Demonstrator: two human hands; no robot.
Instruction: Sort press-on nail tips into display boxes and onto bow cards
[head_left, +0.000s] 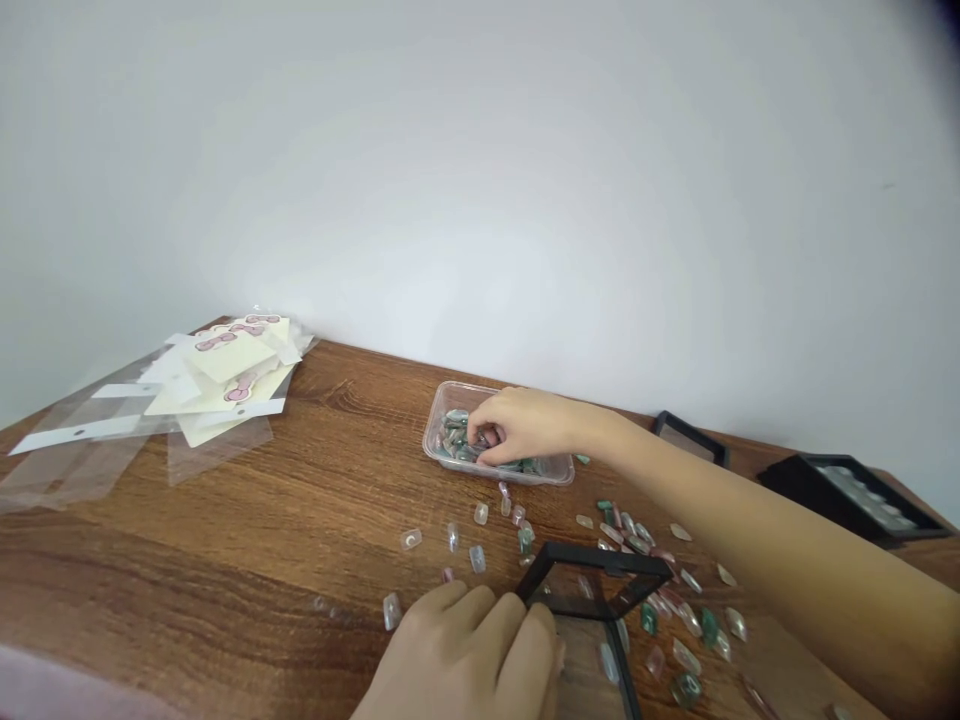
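My right hand (517, 425) reaches into a shallow clear plastic tray (444, 400) of small green, pink and clear press-on nail pieces, its fingers pinched among them. My left hand (469, 655) rests near the front edge with knuckles bent, holding the left side of an open black frame case (600, 585) with a clear lid raised. Several loose nail pieces (480, 555) lie scattered on the wooden table (247, 560) between the tray and the case.
A pile of clear cellophane bags and pale cards with pink bows (217, 375) lies at the back left. Two more black frame cases (690, 437) (847, 495) sit at the back right. A white wall runs behind the table.
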